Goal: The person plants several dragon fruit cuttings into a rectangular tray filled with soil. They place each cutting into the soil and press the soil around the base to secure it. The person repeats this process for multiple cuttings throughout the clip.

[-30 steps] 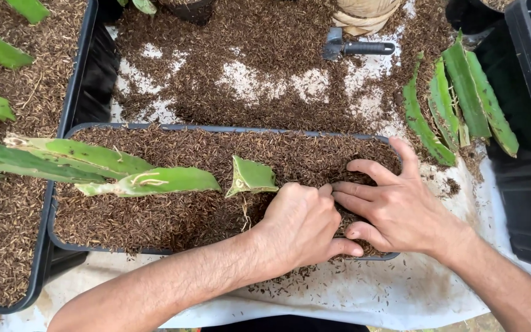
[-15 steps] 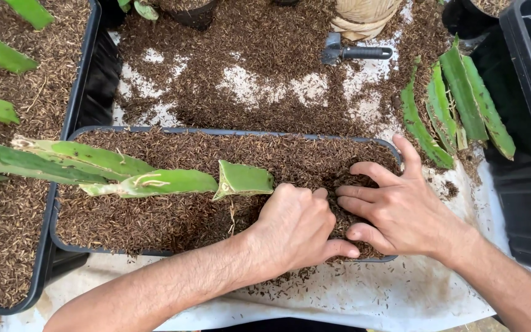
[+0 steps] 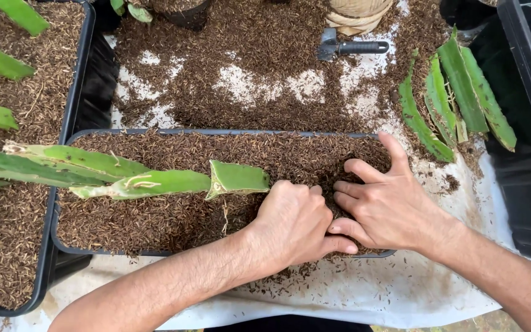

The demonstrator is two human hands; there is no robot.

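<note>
A person's left hand [image 3: 293,224] and right hand [image 3: 385,206] press side by side into the brown husk mix [image 3: 173,215] at the right end of a dark rectangular planter tray [image 3: 216,131]. The left hand is curled with its fingers dug into the mix, its grip closed on nothing that can be seen; the right hand lies flat, fingers spread apart and thumb up. Just left of the left hand, a green cactus cutting [image 3: 236,178] lies on the mix, with longer green stems [image 3: 93,169] stretching leftward. Loose husk covers the white sheet [image 3: 364,295] on the tabletop. Farther off lie a black-handled trowel [image 3: 351,47] and, at far right, a cluster of cut green stems [image 3: 456,98].
</note>
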